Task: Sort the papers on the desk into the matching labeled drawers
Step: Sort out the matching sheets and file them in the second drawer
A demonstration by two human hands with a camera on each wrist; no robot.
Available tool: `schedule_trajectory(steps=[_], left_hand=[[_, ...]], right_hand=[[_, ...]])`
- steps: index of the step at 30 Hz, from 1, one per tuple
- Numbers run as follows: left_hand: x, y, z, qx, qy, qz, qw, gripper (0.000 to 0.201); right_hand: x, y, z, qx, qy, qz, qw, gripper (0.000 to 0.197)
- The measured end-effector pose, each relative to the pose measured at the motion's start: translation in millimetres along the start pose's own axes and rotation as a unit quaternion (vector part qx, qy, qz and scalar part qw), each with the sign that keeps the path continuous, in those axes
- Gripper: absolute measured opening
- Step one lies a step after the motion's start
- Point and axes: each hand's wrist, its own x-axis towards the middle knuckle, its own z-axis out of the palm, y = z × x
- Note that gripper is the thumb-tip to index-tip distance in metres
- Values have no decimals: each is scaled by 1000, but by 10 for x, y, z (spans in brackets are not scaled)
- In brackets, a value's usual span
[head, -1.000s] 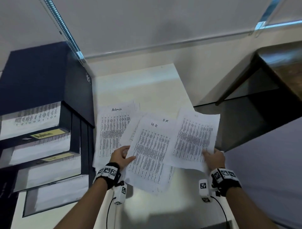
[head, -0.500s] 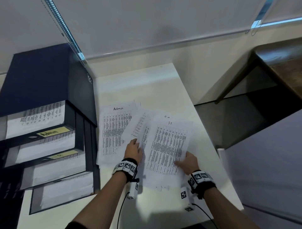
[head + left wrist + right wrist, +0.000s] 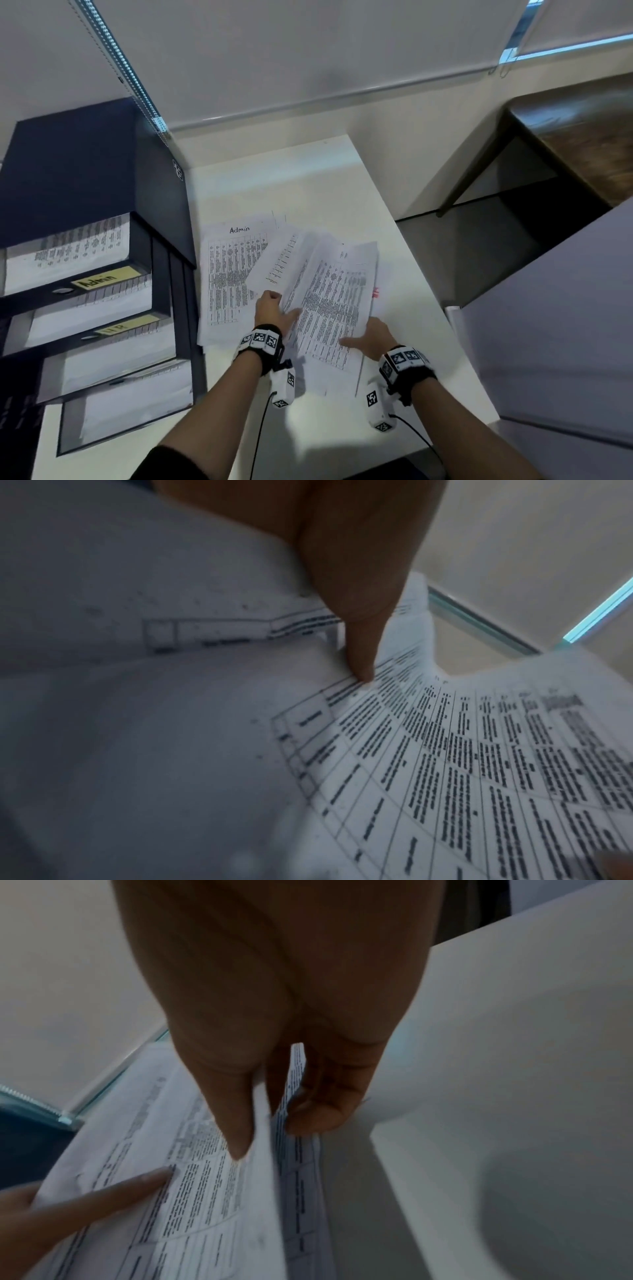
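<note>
Here, closest to the person, both hands hold a small bunch of papers (image 3: 329, 301) lifted off the white surface (image 3: 404, 404). The right hand (image 3: 371, 339) pinches the near right edge of that bunch, thumb on top and fingers (image 3: 322, 1112) curled under. The left hand (image 3: 274, 308) grips the bunch's left edge, thumb (image 3: 359, 642) pressed on the printed side. Under the bunch more sheets lie flat. Just left of the bunch lies a sheet marked "Admin" (image 3: 233, 274). Further left stands a dark drawer box (image 3: 85, 178). Its drawers are pulled out with paper inside, and two have yellow labels (image 3: 104, 278). Behind it all hangs a pale blind (image 3: 308, 51).
</note>
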Motion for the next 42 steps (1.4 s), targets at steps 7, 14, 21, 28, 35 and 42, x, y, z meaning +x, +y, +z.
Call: schedule_trajectory(steps=[7,14,21,28,35,42], left_hand=[[-240,18,-475,-201,-70,76,974,55],[-538,71,-979,-253,17,123,959,37],[-800,-138,-1266,-264,94,138,950,32],[-1065,-526,-2091,-307,112,160,931,40],[-1473,-1446,-2832,-370,2,98,924,58],[-1761,-2282,-3181,-391,20,-9,920,46]], right_hand=[[15,-185,-269,244,166,-93,951,55],[-219,-657,-249,326,171,-178,913,37],[-377,-874,-20,253,155,-223,929,32],[-809,-1583,108,190,106,-323,921,71],[-1199,-2161,815,107,-49,-377,919,53],[-1208,-2717,1466,209,-243,-173,931,34]])
